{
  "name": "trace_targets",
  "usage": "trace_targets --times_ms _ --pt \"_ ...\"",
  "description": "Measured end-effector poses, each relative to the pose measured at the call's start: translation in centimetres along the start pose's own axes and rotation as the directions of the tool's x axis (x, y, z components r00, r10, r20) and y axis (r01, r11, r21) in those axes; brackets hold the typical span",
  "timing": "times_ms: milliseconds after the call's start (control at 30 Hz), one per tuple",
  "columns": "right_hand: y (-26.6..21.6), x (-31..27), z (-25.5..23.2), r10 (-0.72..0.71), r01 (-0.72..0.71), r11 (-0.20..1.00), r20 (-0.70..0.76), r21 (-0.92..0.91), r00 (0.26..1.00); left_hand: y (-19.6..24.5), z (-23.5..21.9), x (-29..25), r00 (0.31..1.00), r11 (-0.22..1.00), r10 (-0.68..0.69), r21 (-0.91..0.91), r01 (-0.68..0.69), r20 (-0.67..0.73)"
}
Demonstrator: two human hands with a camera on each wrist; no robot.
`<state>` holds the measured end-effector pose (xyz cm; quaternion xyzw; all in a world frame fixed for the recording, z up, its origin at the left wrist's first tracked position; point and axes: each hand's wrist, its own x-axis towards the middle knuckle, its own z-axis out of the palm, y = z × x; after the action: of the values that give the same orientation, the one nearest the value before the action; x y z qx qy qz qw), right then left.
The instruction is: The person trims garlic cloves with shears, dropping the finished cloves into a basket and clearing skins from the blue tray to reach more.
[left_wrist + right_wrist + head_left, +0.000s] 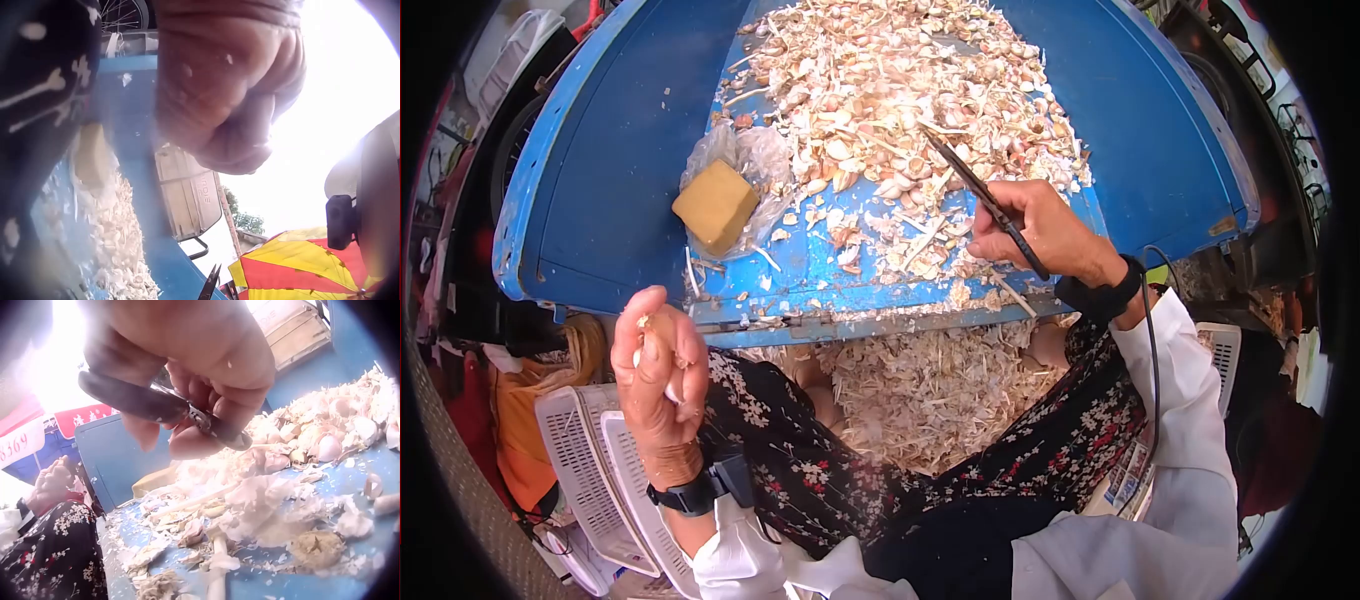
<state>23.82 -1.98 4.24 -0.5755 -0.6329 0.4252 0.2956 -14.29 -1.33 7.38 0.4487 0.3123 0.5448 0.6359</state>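
A heap of garlic cloves and papery peels [880, 110] covers the blue table [610, 170]. My left hand [662, 350] is raised below the table's near edge, with its fingers curled round a garlic clove [674, 391]. In the left wrist view the left hand [225, 94] fills the frame as a curled fist. My right hand [1005, 228] grips dark scissors [975, 185] over the heap's near right side, blades pointing up and left. The right wrist view shows the right hand [187, 419] wrapped round the scissor handles [144, 400], above the peels [275, 494].
A yellow block [715, 205] lies in a clear plastic bag on the table's left. Peels [920, 390] fill the lap of a floral garment below the table edge. White plastic baskets [590, 470] stand at lower left. A red and yellow umbrella [300, 269] is beyond.
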Motion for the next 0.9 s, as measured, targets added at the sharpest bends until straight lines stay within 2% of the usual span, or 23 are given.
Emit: trace_targets --times_ms 33,67,100,167,267,300,367,400,567,633,733,767,833,900 --pt "-0.4 0.5 0.5 -0.002 0.002 1.000 -0.013 -0.002 1.000 0.7 -3.3 -1.9 0.999 0.997 0.000 -0.083 -0.004 -0.049" --pt "-0.9 1.1 1.0 -0.004 0.004 1.000 -0.026 -0.003 1.000 1.2 -6.5 -4.0 0.992 0.999 -0.022 -0.048 0.017 -0.124" --pt "-1.2 2.2 1.6 -0.038 0.035 0.997 -0.047 -0.074 0.998 1.1 -9.4 -6.1 0.962 0.996 -0.044 0.058 0.062 -0.270" --pt "-1.7 4.7 3.1 -0.110 0.089 0.982 -0.123 -0.166 0.986 0.4 -15.3 -11.0 0.821 0.945 -0.206 0.110 0.308 -0.533" --pt "-2.7 9.8 5.6 -0.058 -0.007 0.928 -0.164 -0.372 0.985 -0.7 -16.9 -11.3 0.807 0.944 -0.153 0.156 0.290 -0.571" --pt "-1.3 11.9 6.9 -0.177 0.044 0.874 -0.234 -0.484 0.956 -1.0 -17.4 -11.5 0.798 0.943 -0.121 0.183 0.278 -0.591" --pt "-2.0 14.1 8.8 -0.117 -0.084 0.811 -0.302 -0.579 0.946 -1.6 -18.2 -12.0 0.776 0.937 -0.057 0.235 0.259 -0.628" --pt "-1.5 15.1 9.5 -0.157 -0.079 0.782 -0.318 -0.618 0.935 -2.0 -18.5 -12.2 0.764 0.932 -0.027 0.261 0.252 -0.644" --pt "-2.6 16.0 10.5 -0.155 -0.099 0.756 -0.324 -0.647 0.933 -3.3 -19.1 -12.9 0.712 0.882 0.130 0.409 0.235 -0.690" --pt "-1.7 16.0 9.8 -0.212 0.028 0.792 -0.231 -0.610 0.950 -3.7 -18.9 -13.0 0.696 0.852 0.198 0.473 0.225 -0.690" --pt "-2.0 15.3 9.1 -0.233 0.094 0.830 -0.188 -0.550 0.954 -3.8 -18.2 -13.4 0.662 0.791 0.309 0.571 0.220 -0.683" --pt "-2.5 14.5 8.7 -0.140 0.036 0.888 -0.193 -0.459 0.971 -3.8 -18.0 -13.7 0.646 0.767 0.348 0.603 0.220 -0.680" --pt "-4.6 12.8 8.1 -0.108 0.037 0.911 -0.152 -0.411 0.983 -0.8 -10.2 -8.9 0.733 0.794 0.362 0.603 0.081 -0.576" --pt "-7.2 10.5 7.6 -0.127 0.092 0.926 -0.075 -0.366 0.989 0.1 -3.2 -5.6 0.905 0.869 0.226 0.495 -0.020 -0.360"
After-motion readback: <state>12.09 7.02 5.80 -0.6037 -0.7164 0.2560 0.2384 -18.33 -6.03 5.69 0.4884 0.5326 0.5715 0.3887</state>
